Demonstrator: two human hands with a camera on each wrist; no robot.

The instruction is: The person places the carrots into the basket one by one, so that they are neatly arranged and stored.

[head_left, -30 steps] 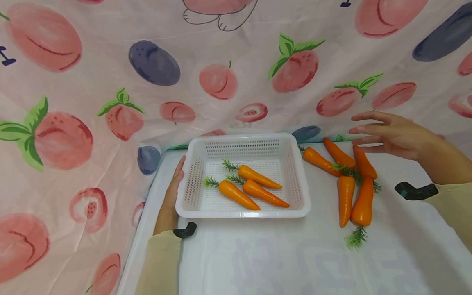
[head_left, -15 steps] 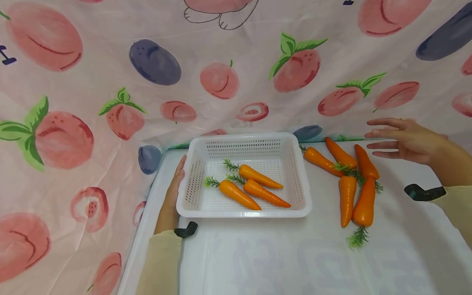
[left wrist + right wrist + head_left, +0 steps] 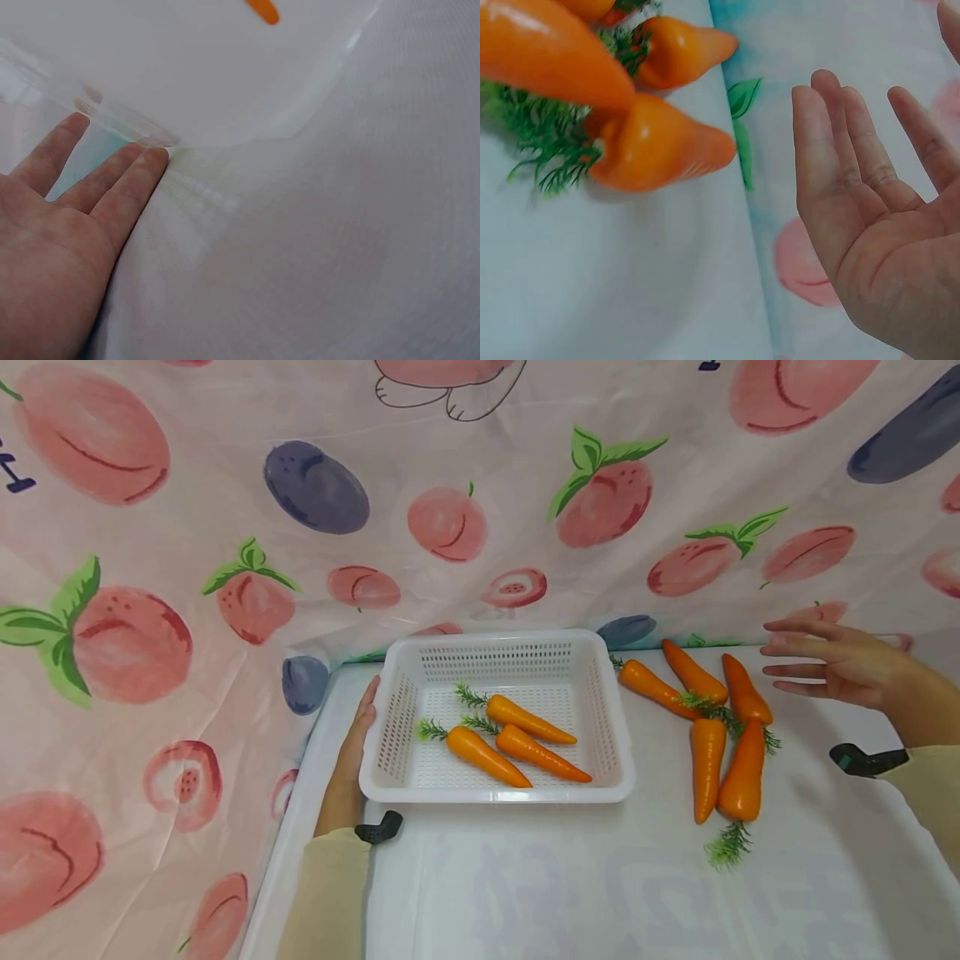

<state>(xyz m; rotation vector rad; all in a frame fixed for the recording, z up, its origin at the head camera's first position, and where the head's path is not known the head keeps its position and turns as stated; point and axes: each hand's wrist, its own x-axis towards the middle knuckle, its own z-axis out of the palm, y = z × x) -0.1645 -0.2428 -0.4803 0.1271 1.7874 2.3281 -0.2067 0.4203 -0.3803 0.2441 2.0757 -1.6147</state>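
Note:
A white perforated plastic basket (image 3: 495,795) stands on the white-covered table, with three carrots (image 3: 487,757) with green tops lying in it. My left hand (image 3: 349,768) rests along the basket's left side; in the left wrist view its straight fingers (image 3: 127,184) touch the basket wall (image 3: 187,90). To the right of the basket several more carrots (image 3: 707,768) lie in a loose cluster, their green tops partly overlapping. My right hand (image 3: 847,664) is held in the air right of that cluster, fingers spread and holding nothing. The right wrist view shows its palm beside the carrots (image 3: 656,150).
A pink cloth (image 3: 450,452) printed with fruit hangs behind and to the left of the table. The white table cover (image 3: 570,877) runs along the front. Black wrist devices (image 3: 378,828) sit on both sleeves.
My right hand has drawn back to the right, away from the carrot cluster, and dropped slightly. The left hand, basket and carrots have stayed where they were.

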